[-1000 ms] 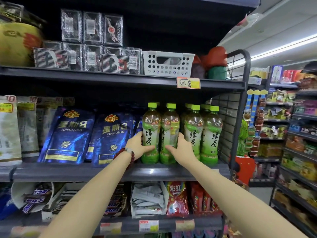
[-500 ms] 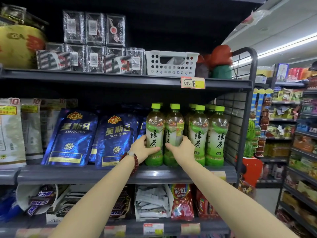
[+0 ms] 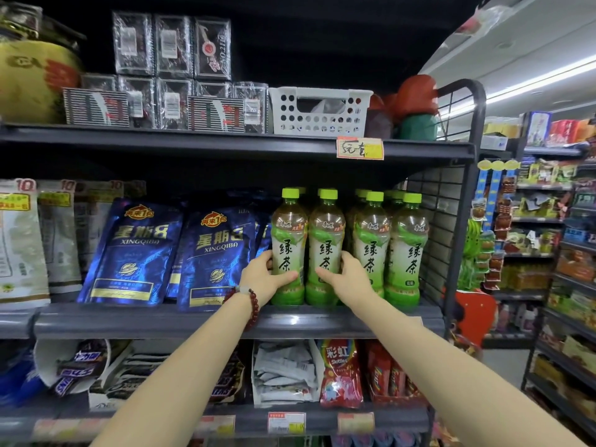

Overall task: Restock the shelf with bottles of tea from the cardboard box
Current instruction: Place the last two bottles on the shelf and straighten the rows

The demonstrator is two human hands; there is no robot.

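Head view: two upright bottles being seated at shelf (image 3: 225,321) front.
Left hand (image 3: 261,279) is curling around left bottle (image 3: 288,246); right hand (image 3: 350,279) is wrapping right bottle (image 3: 326,250); both touching, long axes vertical.

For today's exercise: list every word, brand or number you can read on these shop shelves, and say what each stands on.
"绿茶": tea bottles
"XINGQIBA" and "再来1包": blue bags
"Skittles" and "彩虹": red bag
"10": white bags
Handwritten yellow tag: unclear
Lower price tags: too blurred
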